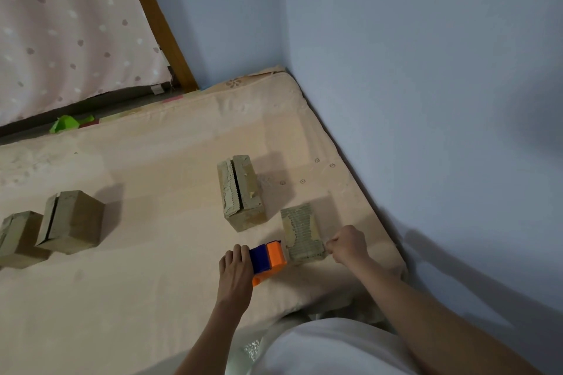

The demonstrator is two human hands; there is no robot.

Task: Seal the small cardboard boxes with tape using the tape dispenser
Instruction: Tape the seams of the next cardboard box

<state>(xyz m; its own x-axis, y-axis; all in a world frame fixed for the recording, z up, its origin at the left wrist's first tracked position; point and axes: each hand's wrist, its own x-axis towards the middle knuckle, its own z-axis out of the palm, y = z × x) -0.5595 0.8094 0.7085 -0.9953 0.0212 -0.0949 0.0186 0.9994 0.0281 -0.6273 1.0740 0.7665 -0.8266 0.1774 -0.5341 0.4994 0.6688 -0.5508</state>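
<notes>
Head view: left hand (236, 268) reaches forward with arm extended, fingers curled around the blue-and-orange tape dispenser (268, 260), which touches the small cardboard box (301, 236) on the mattress (152, 253). Right hand (347, 245), fisted, pinches something at the box's right edge; what it pinches is unclear.

Both my forearms bare, reaching forward from lower edge of view. My left hand (236, 268) palm down, fingers extended forward and close together, thumb side wrapped against something it grips at its right. Left wrist straight, forearm running down-left toward me. My right hand (347, 243) closed in loose fist, knuckles up, thumb and forefinger pinched together at its left tip. Right wrist slightly bent, forearm long and angled down-right. Hands near each other, not touching.
</notes>
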